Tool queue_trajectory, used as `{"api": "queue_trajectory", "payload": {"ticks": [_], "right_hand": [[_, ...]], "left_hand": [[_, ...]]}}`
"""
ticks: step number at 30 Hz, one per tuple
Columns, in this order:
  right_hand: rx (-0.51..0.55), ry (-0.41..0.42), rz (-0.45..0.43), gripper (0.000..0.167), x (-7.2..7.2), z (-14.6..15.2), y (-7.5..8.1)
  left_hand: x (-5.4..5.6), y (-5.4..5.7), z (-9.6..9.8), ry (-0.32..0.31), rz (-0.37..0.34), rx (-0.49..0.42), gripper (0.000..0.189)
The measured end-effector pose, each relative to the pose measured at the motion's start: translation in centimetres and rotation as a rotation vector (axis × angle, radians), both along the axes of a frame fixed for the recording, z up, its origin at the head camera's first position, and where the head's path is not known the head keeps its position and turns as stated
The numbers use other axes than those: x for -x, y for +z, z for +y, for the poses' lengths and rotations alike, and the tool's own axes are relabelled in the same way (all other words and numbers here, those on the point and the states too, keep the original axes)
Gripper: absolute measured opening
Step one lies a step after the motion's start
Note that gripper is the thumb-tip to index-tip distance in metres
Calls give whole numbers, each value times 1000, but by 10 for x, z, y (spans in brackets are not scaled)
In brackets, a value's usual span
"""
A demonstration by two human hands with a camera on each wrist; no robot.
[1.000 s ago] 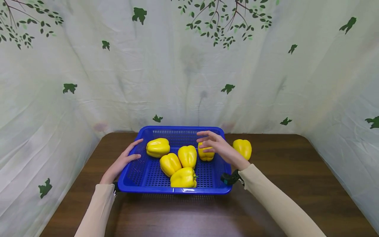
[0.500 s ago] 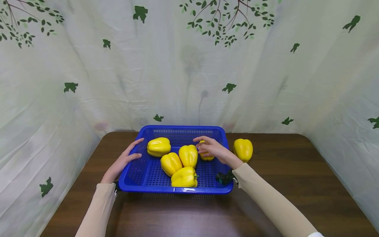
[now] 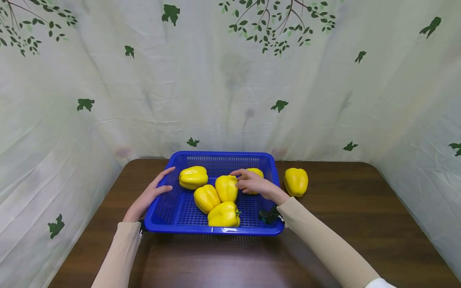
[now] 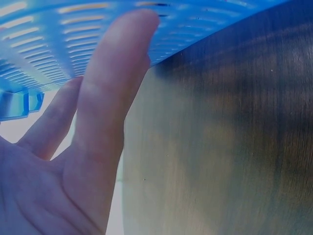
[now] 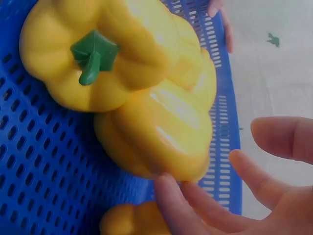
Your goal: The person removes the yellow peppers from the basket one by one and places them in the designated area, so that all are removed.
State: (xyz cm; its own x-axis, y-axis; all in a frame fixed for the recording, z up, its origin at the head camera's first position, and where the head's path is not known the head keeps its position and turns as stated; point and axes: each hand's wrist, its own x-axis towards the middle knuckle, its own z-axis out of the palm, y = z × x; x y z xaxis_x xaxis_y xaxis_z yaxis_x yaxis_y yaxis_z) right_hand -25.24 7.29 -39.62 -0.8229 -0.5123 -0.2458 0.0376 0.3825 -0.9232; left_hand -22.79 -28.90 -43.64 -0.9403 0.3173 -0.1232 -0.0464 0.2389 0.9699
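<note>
A blue perforated plastic basket holds several yellow bell peppers. My left hand rests on the basket's left side with straight fingers; in the left wrist view its thumb lies against the slotted wall. My right hand reaches over the basket's right side, its fingers loosely bent. Two of its fingertips touch the middle bell pepper from the right. Partly hidden behind that hand is the rightmost bell pepper in the basket. The front bell pepper lies on its side, green stem to the right.
Outside the basket, a further yellow bell pepper stands on the brown wooden table to the right. Two more bell peppers, one at the back left and one left of the middle, lie inside. A leaf-patterned curtain surrounds the table.
My right hand has moved left and lower, from above the rightmost pepper to the middle one. The middle pepper and the one to its left have shifted slightly left. My left hand has stayed in place.
</note>
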Motion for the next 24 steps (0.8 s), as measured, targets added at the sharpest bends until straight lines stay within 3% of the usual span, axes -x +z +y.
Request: {"api": "queue_trajectory", "payload": {"ticks": [9,18,24], "right_hand": [[18,-14,-2,46,1,-13,-7],[27,73,-67,55,3,-18,-7],[10,79,-105,59,6,-21,-8]], "left_hand": [[-1,0,0,-1,13,11,61],[-2,-1,0,-4,2,-20,61],[-1,-1,0,-7,7,-26,61]]}}
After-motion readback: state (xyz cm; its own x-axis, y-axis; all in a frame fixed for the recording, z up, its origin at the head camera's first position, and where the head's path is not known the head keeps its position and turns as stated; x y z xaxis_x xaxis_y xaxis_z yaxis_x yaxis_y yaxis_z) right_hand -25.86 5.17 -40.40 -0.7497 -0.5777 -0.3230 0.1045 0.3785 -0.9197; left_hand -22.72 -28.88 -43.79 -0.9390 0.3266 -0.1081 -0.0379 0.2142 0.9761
